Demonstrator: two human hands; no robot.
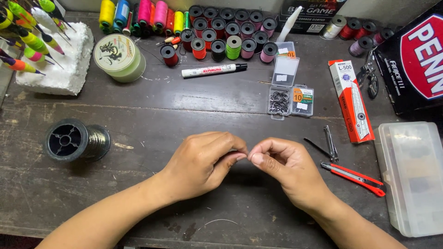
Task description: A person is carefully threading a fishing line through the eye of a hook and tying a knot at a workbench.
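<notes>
My left hand (pixel 200 163) and my right hand (pixel 286 168) meet fingertip to fingertip over the middle of a dark wooden table (pixel 184 106). Both pinch something very small between thumb and forefinger; it is too tiny to make out, possibly a hook or thin line. An open clear box of small black hooks (pixel 279 101) lies just beyond the hands. A short loose piece of thin line (pixel 217 222) lies on the table below my wrists.
A black spool of line (pixel 76 139) sits left. Foam block with colourful floats (pixel 55 55), a green line spool (pixel 119 56), rows of thread spools (pixel 221 32), a white marker (pixel 213 70). Right: red cutter (pixel 355 177), clippers (pixel 330 144), clear plastic case (pixel 410 175), boxes.
</notes>
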